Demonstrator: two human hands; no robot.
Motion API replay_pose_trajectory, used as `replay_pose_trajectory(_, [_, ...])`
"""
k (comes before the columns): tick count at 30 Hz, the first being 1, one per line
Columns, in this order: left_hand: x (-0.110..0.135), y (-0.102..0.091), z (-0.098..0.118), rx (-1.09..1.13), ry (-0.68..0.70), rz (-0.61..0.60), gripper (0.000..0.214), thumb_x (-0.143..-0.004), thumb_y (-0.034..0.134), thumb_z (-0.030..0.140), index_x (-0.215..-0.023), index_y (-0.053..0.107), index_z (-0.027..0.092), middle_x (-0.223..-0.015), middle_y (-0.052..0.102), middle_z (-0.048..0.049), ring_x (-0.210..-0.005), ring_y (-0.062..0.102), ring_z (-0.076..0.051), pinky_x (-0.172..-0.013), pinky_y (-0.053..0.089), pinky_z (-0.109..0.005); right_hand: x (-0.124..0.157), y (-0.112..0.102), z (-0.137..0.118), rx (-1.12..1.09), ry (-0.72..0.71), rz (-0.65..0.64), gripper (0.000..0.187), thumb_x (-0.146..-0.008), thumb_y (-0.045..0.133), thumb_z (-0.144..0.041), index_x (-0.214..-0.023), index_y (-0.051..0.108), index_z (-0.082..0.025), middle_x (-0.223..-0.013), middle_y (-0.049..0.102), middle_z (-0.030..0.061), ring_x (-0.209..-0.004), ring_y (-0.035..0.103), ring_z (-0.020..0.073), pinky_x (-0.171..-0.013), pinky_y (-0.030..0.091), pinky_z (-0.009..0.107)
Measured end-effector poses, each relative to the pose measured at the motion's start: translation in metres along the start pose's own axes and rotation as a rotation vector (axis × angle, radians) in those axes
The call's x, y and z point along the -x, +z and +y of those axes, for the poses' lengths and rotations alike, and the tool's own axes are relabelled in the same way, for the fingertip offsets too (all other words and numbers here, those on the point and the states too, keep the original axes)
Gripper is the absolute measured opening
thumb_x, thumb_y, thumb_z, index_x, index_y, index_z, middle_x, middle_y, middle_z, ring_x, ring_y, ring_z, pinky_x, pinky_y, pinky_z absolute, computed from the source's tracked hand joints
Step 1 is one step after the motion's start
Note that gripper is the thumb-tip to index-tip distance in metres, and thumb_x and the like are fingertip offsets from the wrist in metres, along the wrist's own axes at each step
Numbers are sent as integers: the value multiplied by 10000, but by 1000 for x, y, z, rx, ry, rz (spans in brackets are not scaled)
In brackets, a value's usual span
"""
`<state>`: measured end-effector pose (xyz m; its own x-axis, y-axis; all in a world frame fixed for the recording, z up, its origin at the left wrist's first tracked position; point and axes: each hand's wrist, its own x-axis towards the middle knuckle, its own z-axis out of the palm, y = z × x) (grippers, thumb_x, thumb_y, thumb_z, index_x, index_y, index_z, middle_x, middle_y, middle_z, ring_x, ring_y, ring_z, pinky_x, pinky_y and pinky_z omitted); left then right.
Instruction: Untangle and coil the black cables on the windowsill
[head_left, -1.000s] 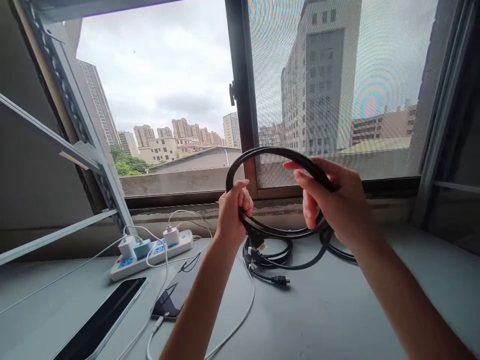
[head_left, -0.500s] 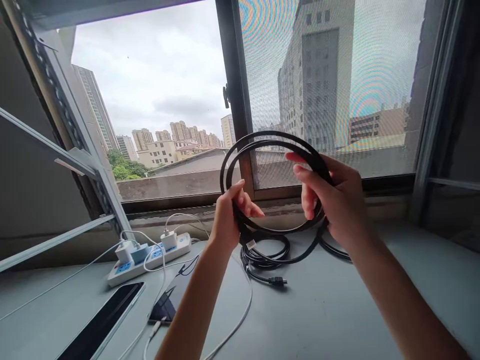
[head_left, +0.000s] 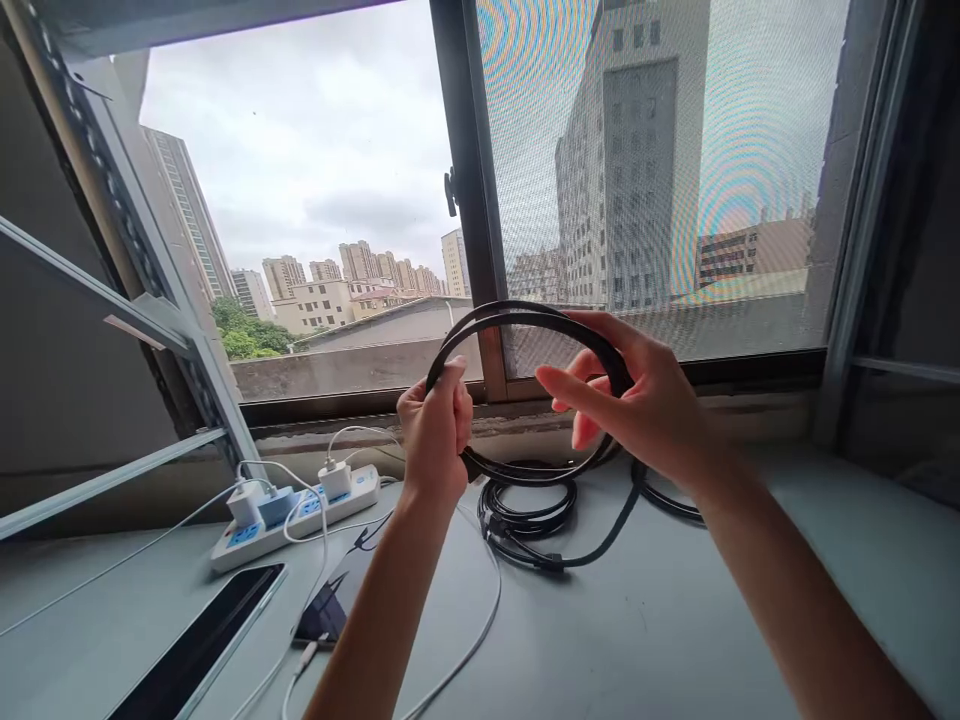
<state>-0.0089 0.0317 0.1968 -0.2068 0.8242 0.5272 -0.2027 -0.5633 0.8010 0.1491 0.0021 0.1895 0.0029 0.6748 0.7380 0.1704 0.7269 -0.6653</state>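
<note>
A black cable (head_left: pixel 517 318) is looped into a coil and held up above the desk. My left hand (head_left: pixel 436 430) is closed round the coil's left side. At the right side, the coil passes through the curve of my right hand (head_left: pixel 630 390), whose thumb and fingers are apart. From beneath that hand a length of the cable hangs to the desk. Below lies a second black coiled cable (head_left: pixel 529 510), with the black connector (head_left: pixel 551 562) in front of it, partly overlapped by the hanging length.
A power strip (head_left: pixel 300 520) with white chargers stands at the back left. A phone (head_left: pixel 199 640) and another dark-screened device (head_left: pixel 330 605) lie on the desk, and a white cord (head_left: pixel 487 625) runs forward. Metal shelf framing (head_left: pixel 195 350) rises at left, before the window (head_left: pixel 300 200).
My left hand has shifted left and tightened round the coil. The coil's top has dropped, my right hand has moved slightly left with its thumb lower, and the hanging length now crosses the connector.
</note>
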Motion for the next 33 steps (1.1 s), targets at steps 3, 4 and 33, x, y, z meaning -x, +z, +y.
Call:
replay_pose_trajectory(3, [1,4,-11,49,-88,-88,402,-702,593,273,-439,303,183,-306,242,84,-281,173,-33,-314,104,-189,2,-2,-4,-201,92,-53,479,-762,646,-426,-1199,571,-246,-401,431,-114,-269,425,70,-296,352,183])
replay_pose_trajectory(4, [1,5,-17,45,-114,-128,408,-715,587,285,-440,303,184,-305,249,81,-283,212,-37,-317,147,-179,3,-2,-5,-253,118,-44,460,-777,631,-424,-1196,582,-242,-367,384,-121,-252,388,64,-285,334,180])
replay_pose_trajectory(33, [-13,-14,-20,-523,-489,-799,518,-744,553,617,-745,639,106,-689,689,-111,-592,661,-200,-613,522,-278,7,-11,-22,-510,111,278,257,-782,588,-194,-999,688,-290,-390,254,-110,-269,210,27,-273,178,199])
